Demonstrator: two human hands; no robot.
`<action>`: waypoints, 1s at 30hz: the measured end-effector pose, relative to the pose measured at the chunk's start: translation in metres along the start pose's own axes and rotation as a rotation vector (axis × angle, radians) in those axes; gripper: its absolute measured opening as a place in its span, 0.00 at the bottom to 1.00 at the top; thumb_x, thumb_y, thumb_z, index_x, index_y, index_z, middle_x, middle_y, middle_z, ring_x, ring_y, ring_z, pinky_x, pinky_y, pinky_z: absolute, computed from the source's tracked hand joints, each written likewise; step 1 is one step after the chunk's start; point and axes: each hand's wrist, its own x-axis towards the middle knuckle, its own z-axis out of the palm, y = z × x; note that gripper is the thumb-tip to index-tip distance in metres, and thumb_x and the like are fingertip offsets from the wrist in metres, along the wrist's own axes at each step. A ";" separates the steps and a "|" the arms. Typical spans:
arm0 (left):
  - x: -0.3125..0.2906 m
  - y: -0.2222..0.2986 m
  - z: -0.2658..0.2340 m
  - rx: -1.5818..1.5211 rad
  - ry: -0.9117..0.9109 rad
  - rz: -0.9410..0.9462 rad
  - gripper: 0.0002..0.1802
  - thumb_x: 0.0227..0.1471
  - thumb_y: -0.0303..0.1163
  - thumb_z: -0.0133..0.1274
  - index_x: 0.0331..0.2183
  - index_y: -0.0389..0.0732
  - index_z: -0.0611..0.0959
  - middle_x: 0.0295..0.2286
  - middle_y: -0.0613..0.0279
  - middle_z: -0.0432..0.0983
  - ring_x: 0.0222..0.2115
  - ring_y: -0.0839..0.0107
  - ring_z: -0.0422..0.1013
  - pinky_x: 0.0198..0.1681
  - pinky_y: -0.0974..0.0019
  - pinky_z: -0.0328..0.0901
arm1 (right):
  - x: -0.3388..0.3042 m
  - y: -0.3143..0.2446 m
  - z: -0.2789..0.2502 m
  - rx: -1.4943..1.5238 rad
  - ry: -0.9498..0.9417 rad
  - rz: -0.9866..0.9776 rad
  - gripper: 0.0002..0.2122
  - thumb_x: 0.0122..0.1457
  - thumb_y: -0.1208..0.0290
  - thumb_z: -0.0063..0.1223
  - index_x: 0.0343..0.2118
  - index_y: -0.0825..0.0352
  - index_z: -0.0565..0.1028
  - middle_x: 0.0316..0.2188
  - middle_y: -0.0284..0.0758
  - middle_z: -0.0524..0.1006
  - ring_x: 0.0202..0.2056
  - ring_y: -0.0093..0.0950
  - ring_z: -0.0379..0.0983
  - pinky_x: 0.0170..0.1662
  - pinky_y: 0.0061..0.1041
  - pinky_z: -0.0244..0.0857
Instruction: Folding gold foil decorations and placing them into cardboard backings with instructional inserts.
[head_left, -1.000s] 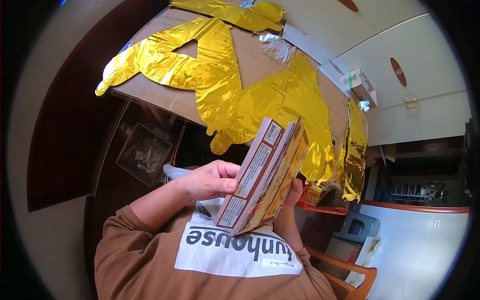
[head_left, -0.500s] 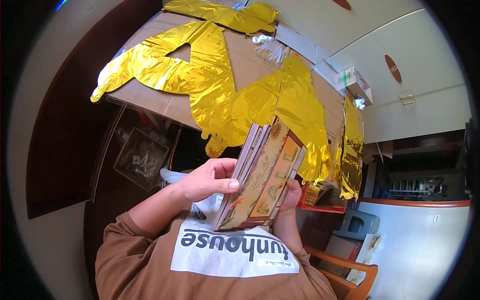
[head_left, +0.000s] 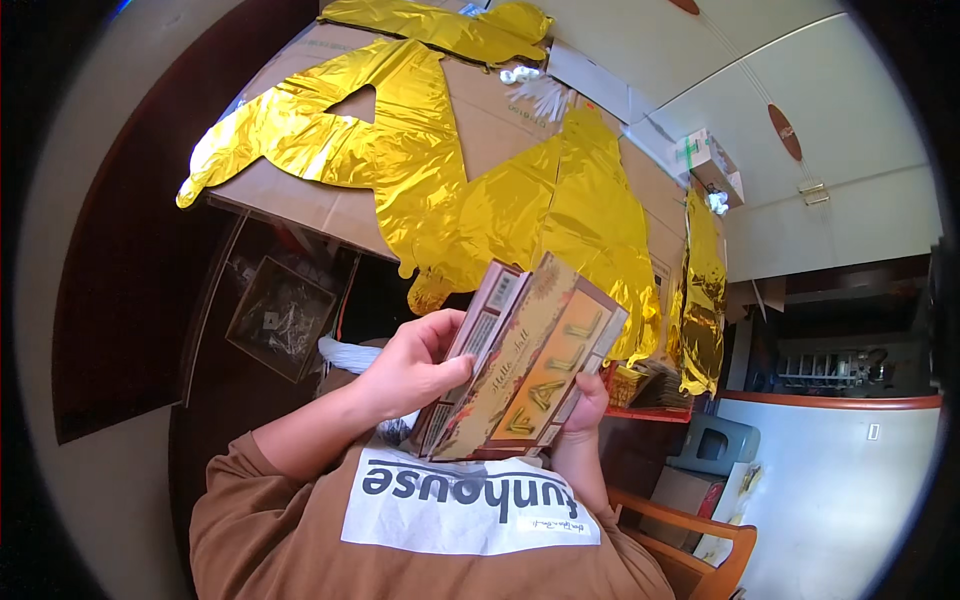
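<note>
In front of my chest, a stack of flat printed packages (head_left: 535,375) is tilted between both hands. The front one is tan and brown, with autumn decorations and gold balloon lettering. My left hand (head_left: 415,365) grips the left side of the stack, thumb on the packages behind the front one. On the other side, my right hand (head_left: 583,405) holds the right edge, its thumb showing and its other fingers hidden behind. Just beyond lies a large, flat gold foil balloon (head_left: 500,210) on the table, partly hanging over the near edge.
Brown cardboard (head_left: 500,110) covers the table. White gloves (head_left: 543,98) and a small box (head_left: 708,165) lie toward the back. A red basket (head_left: 650,409) is under the right edge, near a grey-blue stool (head_left: 715,445) and a wooden chair (head_left: 735,555). An open box (head_left: 283,318) sits below left.
The stack has tipped and shifted slightly right. The front package has spread away from those behind it, showing more of their printed faces. Both hands still grip it.
</note>
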 end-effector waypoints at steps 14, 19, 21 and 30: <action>0.002 -0.019 -0.011 -0.177 0.020 -0.027 0.17 0.68 0.36 0.44 0.52 0.36 0.74 0.42 0.64 0.77 0.39 0.80 0.73 0.42 0.71 0.70 | 0.002 -0.011 0.039 -0.421 0.200 -0.264 0.28 0.58 0.78 0.58 0.61 0.71 0.62 0.54 0.40 0.73 0.54 0.30 0.71 0.60 0.32 0.61; 0.003 -0.016 -0.008 -0.298 0.056 -0.122 0.18 0.67 0.39 0.44 0.51 0.38 0.75 0.42 0.63 0.78 0.39 0.78 0.74 0.43 0.68 0.72 | 0.001 -0.022 0.047 -0.503 0.223 -0.302 0.25 0.60 0.78 0.55 0.61 0.71 0.62 0.55 0.40 0.73 0.54 0.29 0.71 0.59 0.31 0.62; 0.003 -0.029 -0.014 -0.330 0.012 -0.129 0.20 0.66 0.42 0.47 0.52 0.40 0.75 0.44 0.62 0.78 0.42 0.75 0.76 0.45 0.64 0.72 | 0.002 -0.023 0.052 -0.493 0.251 -0.330 0.27 0.60 0.78 0.57 0.61 0.72 0.61 0.55 0.40 0.72 0.54 0.30 0.71 0.60 0.31 0.61; -0.008 -0.049 -0.019 -0.354 0.027 -0.218 0.30 0.57 0.47 0.60 0.54 0.40 0.73 0.45 0.64 0.77 0.43 0.76 0.74 0.48 0.64 0.71 | -0.013 -0.018 0.048 -0.421 0.317 -0.300 0.25 0.60 0.80 0.54 0.60 0.72 0.63 0.55 0.41 0.72 0.54 0.30 0.71 0.59 0.31 0.62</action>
